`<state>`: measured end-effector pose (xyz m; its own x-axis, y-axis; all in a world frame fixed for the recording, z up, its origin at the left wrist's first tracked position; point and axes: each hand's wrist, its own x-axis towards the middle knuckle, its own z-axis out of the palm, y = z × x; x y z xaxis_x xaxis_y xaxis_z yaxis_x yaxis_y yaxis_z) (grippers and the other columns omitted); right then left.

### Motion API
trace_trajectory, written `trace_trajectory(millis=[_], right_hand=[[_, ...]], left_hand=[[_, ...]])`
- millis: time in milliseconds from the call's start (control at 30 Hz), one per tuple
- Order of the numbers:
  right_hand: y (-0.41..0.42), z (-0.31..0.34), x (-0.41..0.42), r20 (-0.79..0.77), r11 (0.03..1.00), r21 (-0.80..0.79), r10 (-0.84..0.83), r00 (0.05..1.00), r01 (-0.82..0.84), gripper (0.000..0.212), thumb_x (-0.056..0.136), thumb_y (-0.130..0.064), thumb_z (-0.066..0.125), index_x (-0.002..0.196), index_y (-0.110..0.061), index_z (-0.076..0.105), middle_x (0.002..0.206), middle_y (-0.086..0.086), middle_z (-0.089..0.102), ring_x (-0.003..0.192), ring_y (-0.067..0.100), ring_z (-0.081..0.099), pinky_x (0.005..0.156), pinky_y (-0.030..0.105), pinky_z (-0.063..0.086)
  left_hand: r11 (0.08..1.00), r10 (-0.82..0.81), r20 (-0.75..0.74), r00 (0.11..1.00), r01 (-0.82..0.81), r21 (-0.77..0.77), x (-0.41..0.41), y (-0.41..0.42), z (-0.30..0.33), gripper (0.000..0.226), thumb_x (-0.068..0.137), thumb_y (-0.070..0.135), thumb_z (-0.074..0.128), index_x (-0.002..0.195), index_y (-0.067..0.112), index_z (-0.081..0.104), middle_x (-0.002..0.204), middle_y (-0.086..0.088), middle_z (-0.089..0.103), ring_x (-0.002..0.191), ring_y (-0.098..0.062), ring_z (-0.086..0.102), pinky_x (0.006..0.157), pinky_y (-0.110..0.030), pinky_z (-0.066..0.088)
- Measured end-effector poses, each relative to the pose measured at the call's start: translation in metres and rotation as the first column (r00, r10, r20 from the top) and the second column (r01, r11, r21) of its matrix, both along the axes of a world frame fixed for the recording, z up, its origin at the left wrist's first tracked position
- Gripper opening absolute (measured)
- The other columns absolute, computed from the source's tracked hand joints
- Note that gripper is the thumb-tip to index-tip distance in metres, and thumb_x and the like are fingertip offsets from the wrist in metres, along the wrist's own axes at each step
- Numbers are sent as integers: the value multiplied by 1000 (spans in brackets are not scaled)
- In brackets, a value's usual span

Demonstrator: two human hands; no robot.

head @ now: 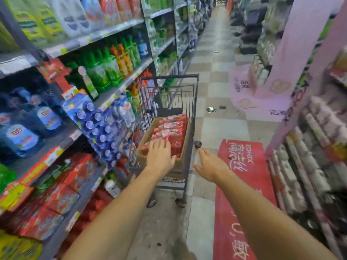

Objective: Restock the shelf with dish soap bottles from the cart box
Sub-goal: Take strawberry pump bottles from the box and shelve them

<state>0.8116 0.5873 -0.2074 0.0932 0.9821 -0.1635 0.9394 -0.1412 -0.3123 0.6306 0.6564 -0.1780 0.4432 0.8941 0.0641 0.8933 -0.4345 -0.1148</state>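
A dark wire cart [194, 102] stands in the aisle next to the left shelves. In it sits a cardboard box [145, 136] filled with red and pink dish soap bottles [171, 131] lying in rows. My left hand [159, 156] reaches over the box's near edge, its straight fingers on the nearest bottles. My right hand [210, 164] hovers open just right of the cart's near corner and holds nothing. The left shelf [120, 89] carries green, orange and blue bottles.
Red packs [62, 194] fill the low left shelves and blue bottles [99, 128] hang out toward the cart. A red floor mat [242, 184] lies right of the cart. Pink displays [262, 94] and shelves of rolls [308, 166] line the right side. The checkered aisle floor [216, 53] runs ahead.
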Motion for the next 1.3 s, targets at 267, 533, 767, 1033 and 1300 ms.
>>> trace_trajectory(millis=[267, 533, 767, 1033, 1300], right_hand=[[51, -27, 61, 18, 997, -81, 10, 1000, -9, 68, 101, -41, 47, 154, -9, 20, 157, 15, 32, 142, 34, 34, 110, 46, 39], [188, -41, 94, 89, 977, -179, 133, 987, -116, 65, 101, -44, 46, 151, -6, 28, 152, 17, 38, 138, 36, 38, 110, 45, 34], [298, -51, 113, 96, 950, -192, 269, 958, -248, 59, 97, -50, 49, 140, -10, 40, 141, 16, 49, 131, 34, 45, 113, 45, 33], [371, -71, 96, 53, 916, -271, 322, 945, -297, 69, 95, -62, 48, 143, -14, 41, 142, 13, 48, 129, 33, 48, 110, 46, 40], [446, -121, 53, 28, 793, -434, 487, 873, -428, 70, 101, -49, 40, 152, -2, 28, 154, 20, 34, 141, 36, 34, 117, 44, 29]], left_hand=[[996, -5, -2, 1000, 5, -85, 64, 68, -42, 55, 94, 50, 49, 133, 12, 46, 135, -11, 54, 128, -29, 45, 110, -43, 33], [985, 104, 65, 992, -94, -144, 119, 178, -68, 59, 93, 48, 50, 140, 12, 44, 140, -10, 50, 132, -28, 43, 112, -42, 31], [971, 203, -7, 979, -203, -129, 117, 264, -65, 54, 95, 49, 45, 132, 10, 47, 131, -11, 54, 124, -29, 49, 107, -42, 36], [915, 352, -59, 934, -357, -189, 87, 303, -86, 55, 96, 52, 44, 134, 12, 45, 129, -8, 59, 122, -28, 53, 108, -43, 35], [799, 523, -100, 846, -528, -289, 64, 339, -129, 50, 97, 52, 41, 128, 14, 53, 126, -7, 60, 120, -25, 55, 104, -39, 38]])
